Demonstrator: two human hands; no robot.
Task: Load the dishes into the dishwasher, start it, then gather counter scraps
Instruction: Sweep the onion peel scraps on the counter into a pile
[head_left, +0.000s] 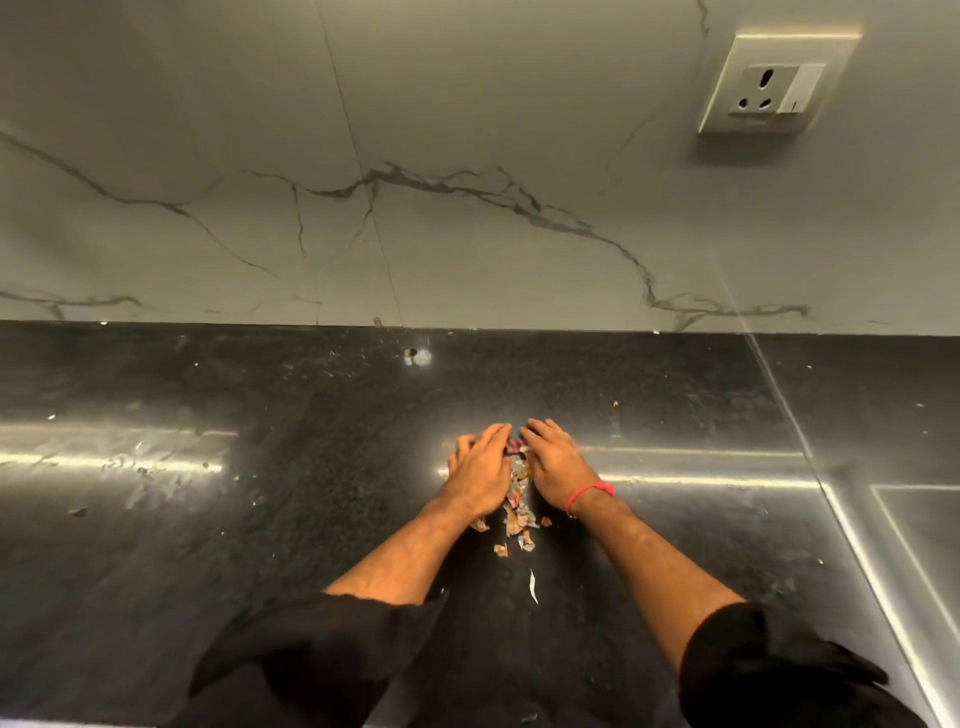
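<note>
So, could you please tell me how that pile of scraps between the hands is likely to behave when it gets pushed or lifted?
The scraps look like thin, papery peels, so probably very light and floppy. They lie loose, with strays trailing toward the person, so pushing likely scatters some. The glossy countertop should let them slide easily between the left hand and right hand.

Head view, steeply down, countertop (311, 519) near

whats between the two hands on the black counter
In the head view, a narrow heap of pinkish-brown peel scraps lies between the left hand and right hand.
</note>
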